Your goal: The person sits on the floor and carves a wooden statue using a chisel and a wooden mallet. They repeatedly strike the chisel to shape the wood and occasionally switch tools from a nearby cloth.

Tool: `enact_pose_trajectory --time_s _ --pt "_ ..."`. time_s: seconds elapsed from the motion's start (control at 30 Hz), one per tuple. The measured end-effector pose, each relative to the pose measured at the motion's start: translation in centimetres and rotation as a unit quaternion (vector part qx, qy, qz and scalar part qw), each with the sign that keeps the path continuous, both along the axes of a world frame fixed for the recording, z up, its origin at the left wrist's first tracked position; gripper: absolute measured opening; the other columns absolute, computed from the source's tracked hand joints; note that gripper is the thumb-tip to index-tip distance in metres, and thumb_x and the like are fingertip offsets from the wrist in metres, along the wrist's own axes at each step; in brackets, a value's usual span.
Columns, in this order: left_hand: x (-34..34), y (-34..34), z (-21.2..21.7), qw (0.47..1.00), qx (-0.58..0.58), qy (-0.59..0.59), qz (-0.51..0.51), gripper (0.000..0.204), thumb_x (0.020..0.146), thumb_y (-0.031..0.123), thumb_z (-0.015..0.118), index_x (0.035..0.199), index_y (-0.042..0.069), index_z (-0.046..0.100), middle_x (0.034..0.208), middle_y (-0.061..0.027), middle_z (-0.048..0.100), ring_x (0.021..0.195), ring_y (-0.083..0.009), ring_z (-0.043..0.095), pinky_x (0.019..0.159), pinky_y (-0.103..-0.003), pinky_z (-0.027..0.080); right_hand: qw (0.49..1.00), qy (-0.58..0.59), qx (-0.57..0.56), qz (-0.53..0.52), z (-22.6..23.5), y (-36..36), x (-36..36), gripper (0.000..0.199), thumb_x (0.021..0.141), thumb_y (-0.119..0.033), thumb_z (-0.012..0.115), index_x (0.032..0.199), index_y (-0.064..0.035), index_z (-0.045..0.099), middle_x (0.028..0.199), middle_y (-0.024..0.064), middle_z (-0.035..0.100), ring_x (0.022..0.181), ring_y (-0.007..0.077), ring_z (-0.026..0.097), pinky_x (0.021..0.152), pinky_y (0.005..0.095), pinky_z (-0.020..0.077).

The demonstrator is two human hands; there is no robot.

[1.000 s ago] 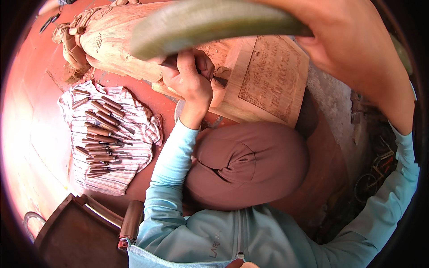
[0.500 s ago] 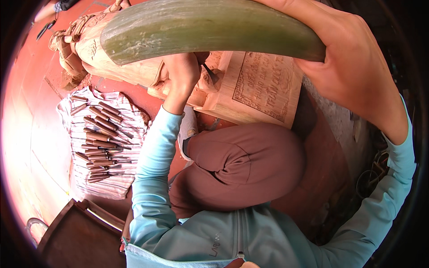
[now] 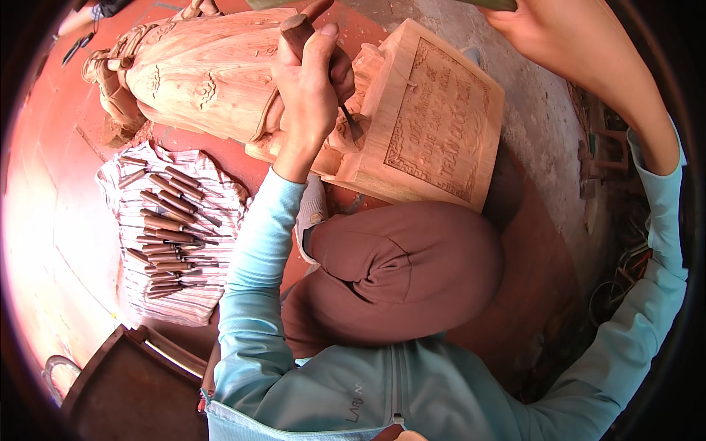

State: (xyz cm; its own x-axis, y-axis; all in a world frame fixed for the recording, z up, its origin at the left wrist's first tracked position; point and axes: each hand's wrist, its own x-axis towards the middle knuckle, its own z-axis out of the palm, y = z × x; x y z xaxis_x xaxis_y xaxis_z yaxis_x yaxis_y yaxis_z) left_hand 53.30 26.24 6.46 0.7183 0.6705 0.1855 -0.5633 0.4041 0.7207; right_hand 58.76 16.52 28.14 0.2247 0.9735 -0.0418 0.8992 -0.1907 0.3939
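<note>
My left hand (image 3: 309, 92) is closed round the wooden handle of a chisel (image 3: 296, 32), whose dark blade points down with its tip on the carved base of a wooden statue (image 3: 213, 73). That statue lies on its side, its robe cut with folds and flower patterns. Its pale base (image 3: 382, 140) has a bordered panel of carved lettering facing up. High at the right, my right hand (image 3: 566, 51) grips a green, smooth, club-like mallet (image 3: 494, 4). Most of the mallet is beyond the upper edge of the view.
Several wooden-handled chisels (image 3: 169, 220) lie on a striped cloth (image 3: 132, 294) to the left. My bent knee (image 3: 404, 264) is close to the base. A brown, board-like piece of furniture (image 3: 125, 389) stands at the lower left. Odds and ends (image 3: 625, 272) crowd the right edge.
My right hand has lifted the mallet up and out toward the upper edge, uncovering the statue and chisel handle. My left hand keeps the chisel at about the same spot on the base.
</note>
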Motion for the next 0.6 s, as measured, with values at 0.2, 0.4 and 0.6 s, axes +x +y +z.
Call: enact_pose_trajectory --time_s 0.2,0.4,0.6 --pt "-1.6 1.3 -1.4 0.998 -0.006 0.024 0.059 0.038 0.090 0.019 0.049 0.124 0.002 0.046 0.054 -0.0009 0.032 0.038 -0.0079 0.026 0.034 -0.021 0.022 0.994 -0.015 0.007 0.107 -1.6 1.3 1.6 0.063 0.069 -0.002 0.054 0.130 -0.0133 0.048 0.073 0.0190 0.061 0.060 0.0331 0.060 0.055 0.0376 0.0474" --pt "-0.1 -1.0 -0.5 0.998 -0.042 -0.026 0.024 0.029 0.091 0.019 0.047 0.115 0.004 0.048 0.053 -0.0019 0.032 0.037 -0.0082 0.026 0.033 -0.022 0.021 0.988 0.006 0.026 0.153 0.0 -0.4 1.9 0.057 0.073 -0.005 0.057 0.129 -0.0128 0.049 0.076 0.0183 0.062 0.061 0.0329 0.060 0.055 0.0384 0.0476" --pt "-2.9 1.3 -1.9 0.996 -0.032 -0.030 0.077 0.029 0.092 0.019 0.050 0.117 0.004 0.046 0.053 -0.0011 0.034 0.039 -0.0076 0.029 0.035 -0.022 0.024 0.991 0.099 0.042 0.080 -1.7 1.9 -1.0 0.057 0.074 -0.004 0.059 0.129 -0.0114 0.048 0.086 0.0168 0.065 0.072 0.0322 0.063 0.065 0.0364 0.0506"
